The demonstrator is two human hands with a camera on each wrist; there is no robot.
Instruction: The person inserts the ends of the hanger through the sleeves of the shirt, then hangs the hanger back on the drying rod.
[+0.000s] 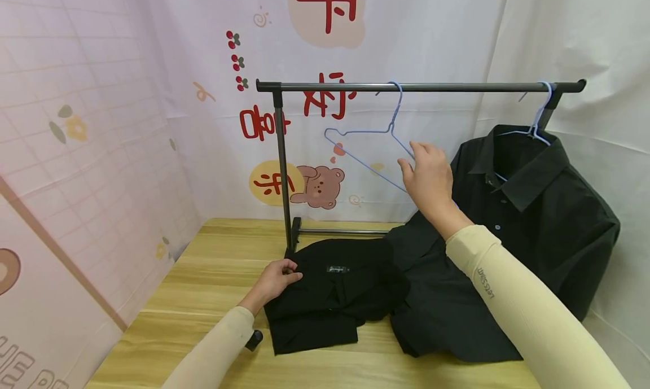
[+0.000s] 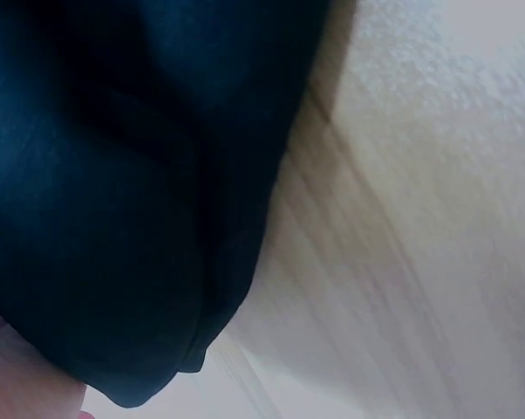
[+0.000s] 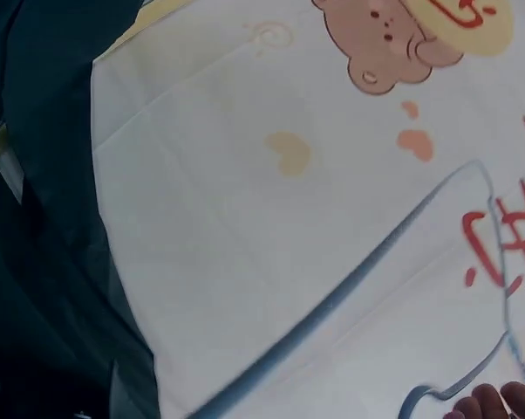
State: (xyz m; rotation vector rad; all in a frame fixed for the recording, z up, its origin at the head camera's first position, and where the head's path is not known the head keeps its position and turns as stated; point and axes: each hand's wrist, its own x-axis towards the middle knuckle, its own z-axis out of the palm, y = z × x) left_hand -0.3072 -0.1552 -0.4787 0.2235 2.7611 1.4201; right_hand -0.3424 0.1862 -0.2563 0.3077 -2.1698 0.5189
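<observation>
In the head view a black garment [image 1: 325, 298] with a small neck label lies folded on the table. My left hand [image 1: 276, 279] pinches its left edge; the left wrist view shows the dark cloth [image 2: 132, 227] hanging down close by. A blue wire hanger [image 1: 365, 131] with nothing on it hangs from the rack's rail. My right hand [image 1: 431, 180] is beside its right arm, thumb and fingers apart. Fingertips [image 3: 485, 403] show just below the hanger wire [image 3: 315, 305] in the right wrist view.
A dark clothes rack [image 1: 431, 87] stands on the wooden table [image 1: 203, 276]. At its right end a black button shirt [image 1: 548, 208] hangs on another blue hanger [image 1: 535, 126], its lower part spread over the table. Behind is a printed cloth backdrop [image 1: 431, 33].
</observation>
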